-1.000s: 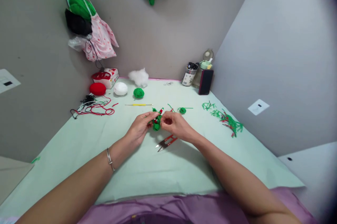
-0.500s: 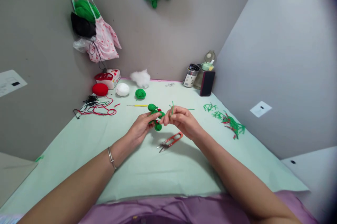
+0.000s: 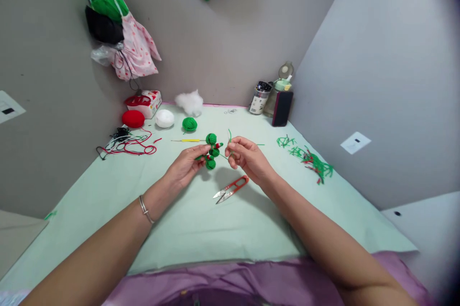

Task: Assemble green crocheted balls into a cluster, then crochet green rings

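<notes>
Pinched in my left hand (image 3: 189, 163) is a small green crocheted piece (image 3: 211, 164) made of round green balls with bits of red between them. Part of it lies hidden behind my fingers. My right hand (image 3: 244, 155) sits just to its right, thumb and fingers closed on a strand of green yarn (image 3: 230, 134). From the piece, a thin length of this yarn stretches across to my right fingers. Below both hands, orange-handled thread snips (image 3: 233, 188) lie on the table, blades pointing left. A yellow crochet hook (image 3: 190, 140) rests behind my left hand.
Balls of red (image 3: 133, 119), white (image 3: 165, 118) and green yarn (image 3: 189, 124) stand at the back left, near tangled yarn (image 3: 125, 144) and white stuffing (image 3: 190, 103). At right are green yarn scraps (image 3: 314, 164), a phone (image 3: 282, 108) and a pen holder (image 3: 260, 98).
My right hand has drawn slightly away from the crocheted piece, and the yarn between the hands now shows. My left hand has turned the piece a little. The view has shifted slightly.
</notes>
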Tool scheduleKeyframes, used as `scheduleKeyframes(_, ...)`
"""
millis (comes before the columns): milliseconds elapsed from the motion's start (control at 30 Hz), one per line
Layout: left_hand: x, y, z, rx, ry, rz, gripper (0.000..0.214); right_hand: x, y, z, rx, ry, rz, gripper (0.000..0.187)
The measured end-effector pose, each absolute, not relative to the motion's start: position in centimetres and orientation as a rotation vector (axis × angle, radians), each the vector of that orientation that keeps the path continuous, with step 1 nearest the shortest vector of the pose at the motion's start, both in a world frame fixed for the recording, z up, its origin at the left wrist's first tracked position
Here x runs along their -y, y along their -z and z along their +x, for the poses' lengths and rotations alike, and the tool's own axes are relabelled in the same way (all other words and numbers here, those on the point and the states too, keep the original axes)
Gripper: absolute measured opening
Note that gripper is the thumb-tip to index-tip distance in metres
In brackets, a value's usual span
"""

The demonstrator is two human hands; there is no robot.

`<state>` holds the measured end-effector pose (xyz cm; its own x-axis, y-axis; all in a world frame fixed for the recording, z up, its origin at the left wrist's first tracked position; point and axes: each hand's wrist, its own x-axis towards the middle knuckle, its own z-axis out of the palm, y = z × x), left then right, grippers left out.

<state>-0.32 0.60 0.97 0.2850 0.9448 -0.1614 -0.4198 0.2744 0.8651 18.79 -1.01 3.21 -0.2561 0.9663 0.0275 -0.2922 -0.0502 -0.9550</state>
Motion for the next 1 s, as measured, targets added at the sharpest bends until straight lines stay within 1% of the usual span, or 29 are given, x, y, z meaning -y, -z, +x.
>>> scheduleKeyframes(133,-0.3,-1.5,-0.2,-0.775,-1.063,0.777,0.016,0.6,-3.0,19.0,1.017,-1.547,-0.864,0.030)
scheduleKeyframes(267,0.1,-1.8,-0.1,-0.741,-1.059,0.763,0.018,0.4,-3.0,19.2,0.982,-1.585,-0.874,0.029)
scheduleKeyframes(367,0.4,-2.1,-0.1,-0.688,-1.031,0.758,0.023,0.5,-3.0,19.2,1.032,-1.581,-0.856,0.029)
scheduleKeyframes(533,0.9,-2.3,0.0,-0.669,-0.888,0.834,0.033,0.8,-3.9,19.6,1.097,-1.584,-0.842,0.029)
scheduleKeyframes(700,1.3,-2.3,0.3,-0.705,-0.778,0.882,0.033,1.0,-5.0,20.4,1.103,-1.519,-0.749,0.052)
scheduleKeyframes(767,1.4,-2.4,0.3,-0.649,-0.737,0.913,0.033,0.9,-5.2,20.6,1.083,-1.494,-0.728,0.054)
scheduleKeyframes(800,1.3,-2.4,0.3,-0.618,-0.727,0.930,0.031,0.8,-5.2,20.7,1.076,-1.486,-0.722,0.053)
scheduleKeyframes(867,1.3,-2.3,0.3,-0.592,-0.758,0.949,0.027,0.7,-5.1,20.9,1.072,-1.477,-0.722,0.044)
scheduleKeyframes(933,1.1,-2.0,0.3,-0.622,-0.862,0.937,0.027,0.5,-4.9,20.9,1.082,-1.467,-0.735,0.032)
scheduleKeyframes(1000,0.9,-1.8,0.2,-0.674,-0.969,0.918,0.029,0.4,-4.8,20.9,1.091,-1.461,-0.759,0.026)
